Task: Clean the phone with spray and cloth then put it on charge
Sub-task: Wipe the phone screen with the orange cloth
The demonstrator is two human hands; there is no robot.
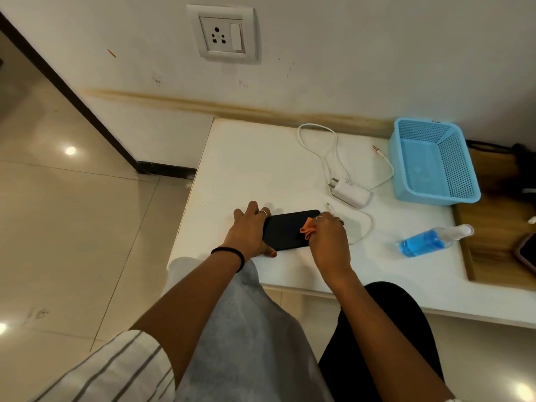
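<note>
A black phone (285, 229) lies flat on the white table (261, 169). My left hand (249, 232) grips its left end, fingers over the far edge and thumb on the near edge. My right hand (327, 239) pinches a small orange cloth (307, 229) and presses it on the phone's right part. A white charger plug (349, 192) with its coiled white cable (319, 146) lies behind the phone. To the right, a clear spray bottle (432, 240) with blue liquid lies on its side.
A light blue mesh basket (435, 161) stands at the table's back right. A white wall socket (223, 34) is on the wall above the table. A wooden surface (493, 227) adjoins the table's right side. Tiled floor lies to the left.
</note>
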